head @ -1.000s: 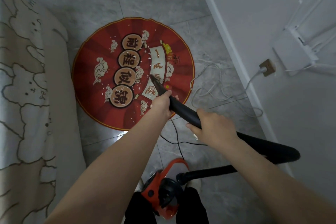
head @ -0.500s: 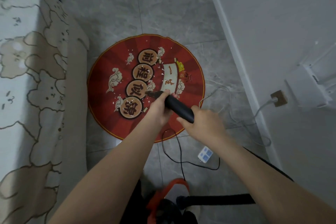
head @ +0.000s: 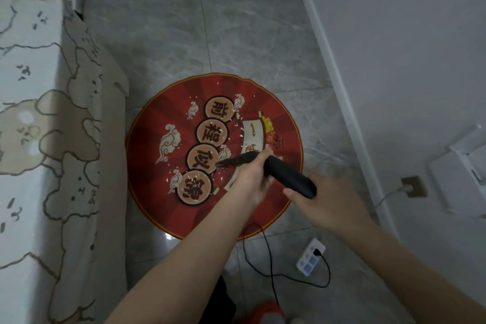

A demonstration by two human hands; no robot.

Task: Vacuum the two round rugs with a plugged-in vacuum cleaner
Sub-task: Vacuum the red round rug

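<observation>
A round red rug (head: 157,179) with gold circles and characters lies on the grey tiled floor, sprinkled with small white scraps. Both hands hold a black vacuum nozzle (head: 286,177) over the rug's middle. My left hand (head: 252,179) grips it near the blurred tip, which points left at the gold circles. My right hand (head: 331,200) grips the rear end of the nozzle. The orange vacuum body (head: 265,313) shows at the bottom edge. Only one rug is in view.
A bed with a patterned cover (head: 47,152) runs along the left. A white wall (head: 407,60) stands on the right with a socket (head: 414,187) and a white box. A power strip (head: 310,256) and black cord (head: 263,258) lie on the floor below the rug.
The view has tilted up and the rug sits lower in frame. The nozzle tip has swung left and lower toward the gold circles. Both hands keep their grip.
</observation>
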